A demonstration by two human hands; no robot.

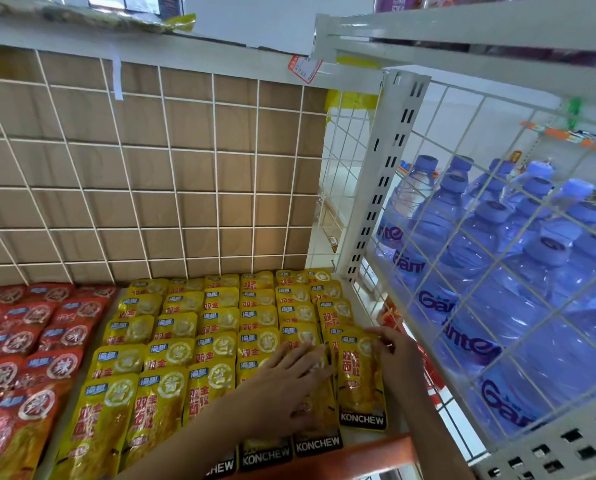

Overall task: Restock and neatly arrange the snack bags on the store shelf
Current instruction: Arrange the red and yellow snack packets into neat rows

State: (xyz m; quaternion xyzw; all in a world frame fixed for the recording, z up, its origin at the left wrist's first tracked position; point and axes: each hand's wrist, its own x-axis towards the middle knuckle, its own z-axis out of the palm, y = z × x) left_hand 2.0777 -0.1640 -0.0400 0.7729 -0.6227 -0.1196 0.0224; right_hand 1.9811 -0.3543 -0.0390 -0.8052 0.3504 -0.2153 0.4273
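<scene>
Step in hand: judged to be seating one more yellow pack at the front of the last column, then squaring it with its row.
Left hand (286, 382): fingers straight and spread, palm down, pressing flat on the packs of the column just left of the one being filled. Holds nothing.
Right hand (398, 355): fingers curled over the upper right corner of the front bag (360, 386), apparently pinching it there; the thumb is not clearly seen.
Front bag: lies face up between the two hands, its top overlapping the pack behind it and its black bottom band just behind the orange lip (376, 452).
Yellow bags (217, 327): overlapping columns running away from the hands to the back of the shelf (52, 441).
Red bags (30, 341): own block, well to the left of the left hand, untouched.
Water bottles (490, 258): next bay, to the right of the right hand, behind a wire wall.
Progress: the yellow block looks almost full.
How to do it well: keep the left palm down so the neighbours do not slide. Draw the bag back with the right hand until its black band lines up with those beside it. Keep its edges parallel to the column.
Risk: slick foil; a sideways push may fan the stack.
</scene>
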